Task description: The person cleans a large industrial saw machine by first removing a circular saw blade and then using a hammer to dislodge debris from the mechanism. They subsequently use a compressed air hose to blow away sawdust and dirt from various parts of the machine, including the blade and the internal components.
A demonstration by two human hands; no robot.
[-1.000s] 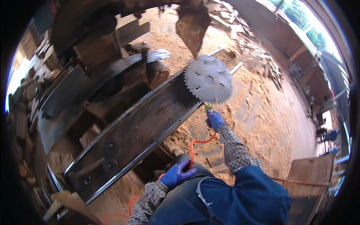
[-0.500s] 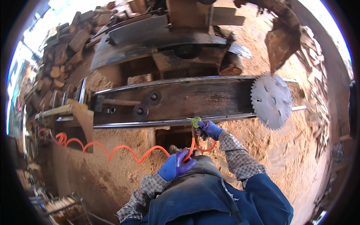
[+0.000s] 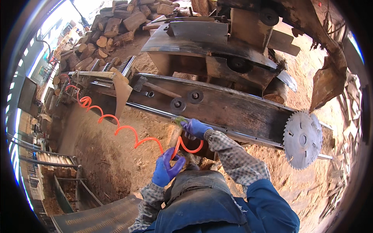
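Note:
A green air blow gun [image 3: 180, 121] is in my right hand [image 3: 196, 129], which wears a purple-blue glove. Its tip is close to the near steel rail [image 3: 155, 113] of a long machine bed [image 3: 237, 110]. My left hand [image 3: 168, 167], gloved alike and lower down, has its fingers closed round the orange coiled hose [image 3: 127, 128]. A loop of that hose runs between the two hands. On the bed lie a hammer [image 3: 161, 89] and two dark round discs [image 3: 178, 104] with centre holes. A large toothed circular saw blade [image 3: 301, 139] rests at the bed's right end.
Beyond the bed stands heavy rusty machinery [image 3: 186, 37], with a log pile [image 3: 128, 25] at far left. A bent rusty plate [image 3: 330, 83] hangs at upper right. Sawdust [image 3: 120, 155] covers the ground. A ridged sheet [image 3: 101, 213] lies at lower left.
The whole view has turned, showing more of the left side. My right hand has moved the blow gun left along the near rail. My left hand still holds the hose.

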